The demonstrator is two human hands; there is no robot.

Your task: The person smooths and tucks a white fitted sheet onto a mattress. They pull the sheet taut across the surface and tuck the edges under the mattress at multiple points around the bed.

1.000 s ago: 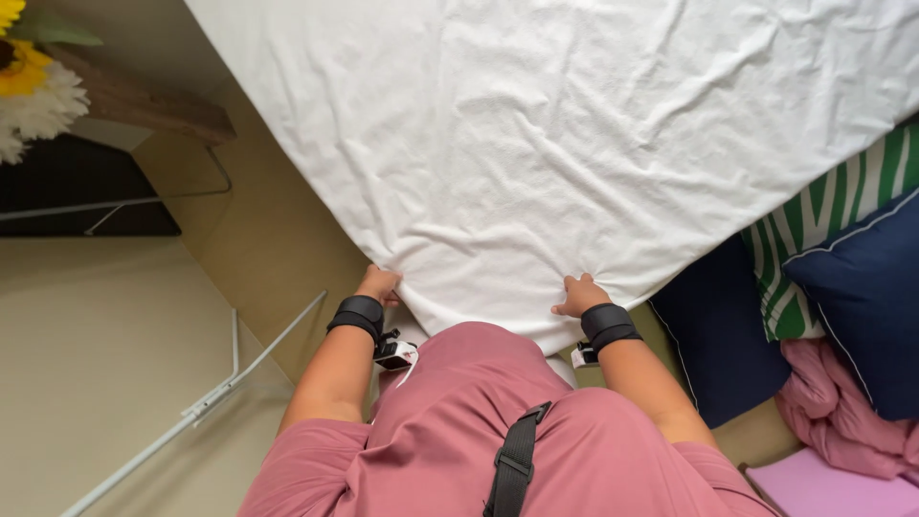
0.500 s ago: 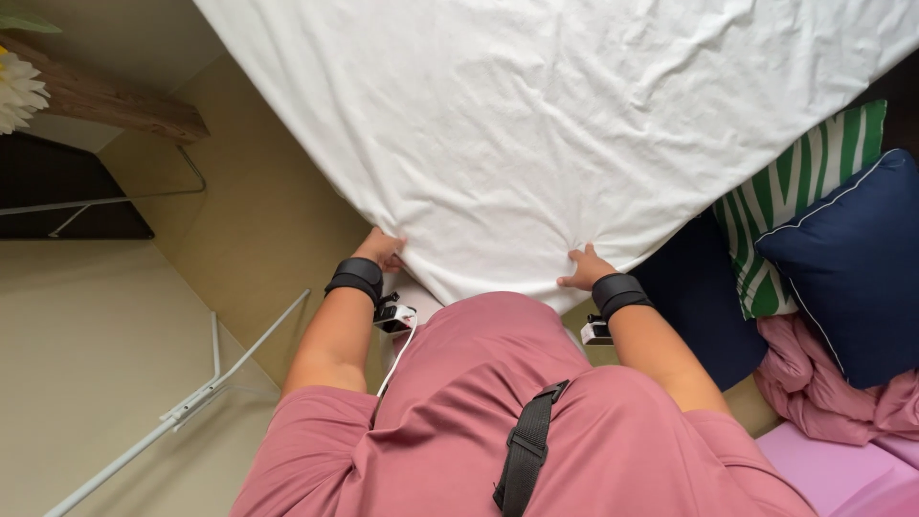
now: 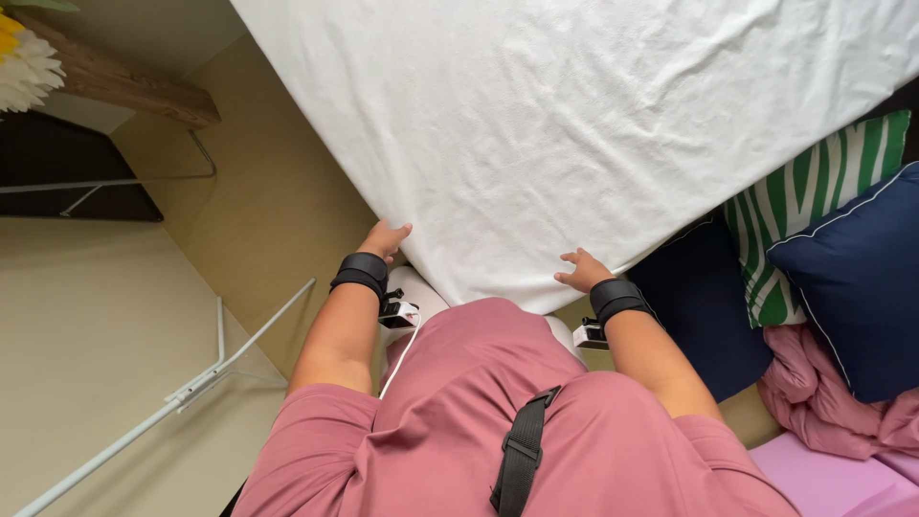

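A white sheet (image 3: 574, 124) is spread over a bed and fills the upper middle of the view. Its near corner hangs just in front of my chest. My left hand (image 3: 383, 239) is at the left edge of that corner, fingertips tucked under the hem and pinching it. My right hand (image 3: 580, 272) holds the lower hem on the right, fingers curled against the cloth. Both wrists wear black bands with small devices and a white cable. I wear a pink top with a black strap.
A green-and-white striped cushion (image 3: 814, 201) and two navy pillows (image 3: 862, 278) lie to the right, above a crumpled pink blanket (image 3: 823, 393). A white metal rack (image 3: 191, 383) stands lower left. A wooden shelf (image 3: 124, 86) with a white flower (image 3: 24, 72) sits upper left.
My hands have spread farther apart along the sheet's hem, and the bunched folds at the corner have smoothed out. The view has shifted a little.
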